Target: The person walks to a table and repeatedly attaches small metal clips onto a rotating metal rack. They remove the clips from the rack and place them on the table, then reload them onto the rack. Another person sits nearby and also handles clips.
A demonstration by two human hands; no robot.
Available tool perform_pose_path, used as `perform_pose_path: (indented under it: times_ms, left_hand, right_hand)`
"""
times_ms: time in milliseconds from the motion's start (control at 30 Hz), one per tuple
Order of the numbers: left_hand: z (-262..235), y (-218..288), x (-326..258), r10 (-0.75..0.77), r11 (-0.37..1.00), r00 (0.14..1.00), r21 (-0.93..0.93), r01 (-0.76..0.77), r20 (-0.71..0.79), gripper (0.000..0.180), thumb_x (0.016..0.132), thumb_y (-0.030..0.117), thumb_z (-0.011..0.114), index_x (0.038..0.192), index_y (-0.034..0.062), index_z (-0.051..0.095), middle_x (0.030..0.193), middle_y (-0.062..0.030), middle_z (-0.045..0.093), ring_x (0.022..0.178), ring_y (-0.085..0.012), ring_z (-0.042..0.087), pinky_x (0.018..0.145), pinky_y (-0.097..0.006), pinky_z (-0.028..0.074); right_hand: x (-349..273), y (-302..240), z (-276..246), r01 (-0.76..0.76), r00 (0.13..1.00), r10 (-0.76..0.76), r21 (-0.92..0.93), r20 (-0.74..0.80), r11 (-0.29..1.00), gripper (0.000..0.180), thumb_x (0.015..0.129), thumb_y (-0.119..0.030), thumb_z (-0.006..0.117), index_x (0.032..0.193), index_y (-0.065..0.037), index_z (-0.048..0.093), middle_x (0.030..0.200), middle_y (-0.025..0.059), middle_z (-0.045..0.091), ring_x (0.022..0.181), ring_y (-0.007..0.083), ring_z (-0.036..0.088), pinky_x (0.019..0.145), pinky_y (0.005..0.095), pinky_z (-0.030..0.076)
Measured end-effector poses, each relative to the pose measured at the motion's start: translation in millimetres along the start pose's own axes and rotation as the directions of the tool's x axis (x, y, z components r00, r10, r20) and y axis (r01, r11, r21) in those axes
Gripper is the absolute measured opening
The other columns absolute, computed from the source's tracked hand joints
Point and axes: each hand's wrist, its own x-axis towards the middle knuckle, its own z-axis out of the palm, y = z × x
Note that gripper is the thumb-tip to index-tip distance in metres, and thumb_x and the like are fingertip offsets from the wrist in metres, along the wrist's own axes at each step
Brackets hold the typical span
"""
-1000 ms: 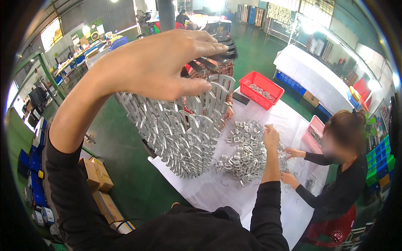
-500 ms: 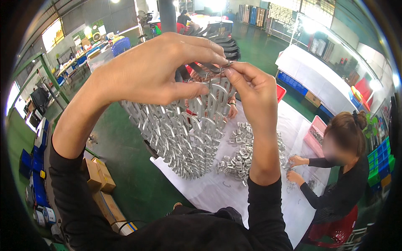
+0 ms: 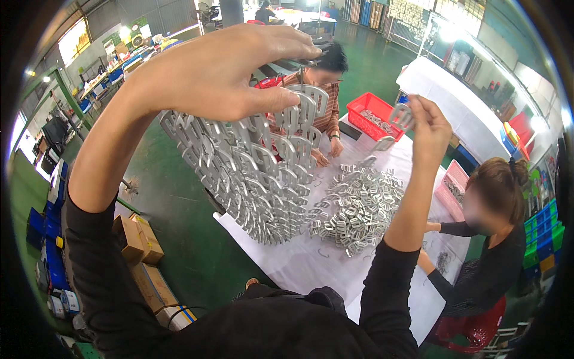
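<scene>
My left hand [image 3: 221, 72] reaches over the top of a dense hanging cluster of silver slotted metal buckles [image 3: 251, 173]. Its fingers are stretched forward beside the dark top bar, with the thumb apart below; it looks open. To the right, raised over the table, my right hand [image 3: 427, 122] pinches a silver slotted buckle [image 3: 402, 117]. A second buckle [image 3: 382, 144] dangles just below that one; how they are linked is too small to make out. A large heap of similar buckles [image 3: 362, 209] lies on the table between the hanging cluster and my right forearm.
The white-covered table [image 3: 335, 275] also carries a red basket [image 3: 359, 107] of metal pieces and a pink basket [image 3: 448, 194]. A person in stripes [image 3: 326, 113] sits across; another in black [image 3: 496, 245] works at the right. Cardboard boxes [image 3: 140, 239] stand on the floor at left.
My right hand has left the top of the cluster and moved right, now with buckles hanging from it. My left hand stays above the cluster. The red basket and striped co-worker show more fully.
</scene>
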Motion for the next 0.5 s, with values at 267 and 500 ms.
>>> perform_pose_path:
  times_ms: [267, 500]
  left_hand:
    - [2, -7, 2, -0.066, 0.994, 0.998, -0.087, 0.067, 0.013, 0.050, 0.086, 0.020, 0.055, 0.132, 0.0050, 0.040, 0.129, -0.0183, 0.048, 0.118, -0.0334, 0.048, 0.099, -0.041, 0.037]
    - [6, -4, 9, -0.111, 0.994, 0.994, -0.022, 0.111, -0.017, 0.051, 0.083, 0.015, 0.059, 0.131, 0.0074, 0.041, 0.128, -0.0155, 0.049, 0.115, -0.0311, 0.050, 0.096, -0.040, 0.040]
  right_hand:
    - [-45, 173, -77, -0.074, 0.997, 0.050, -0.662, -0.054, 0.746, 0.025, 0.086, -0.027, 0.055, 0.087, -0.006, 0.068, 0.075, 0.0148, 0.066, 0.071, 0.0311, 0.064, 0.067, 0.0388, 0.046]
    - [-42, 133, -5, 0.090, 0.971, 0.059, -0.584, 0.230, 0.807, 0.028, 0.083, -0.023, 0.058, 0.101, -0.004, 0.066, 0.097, 0.0177, 0.065, 0.088, 0.0326, 0.063, 0.079, 0.0395, 0.048]
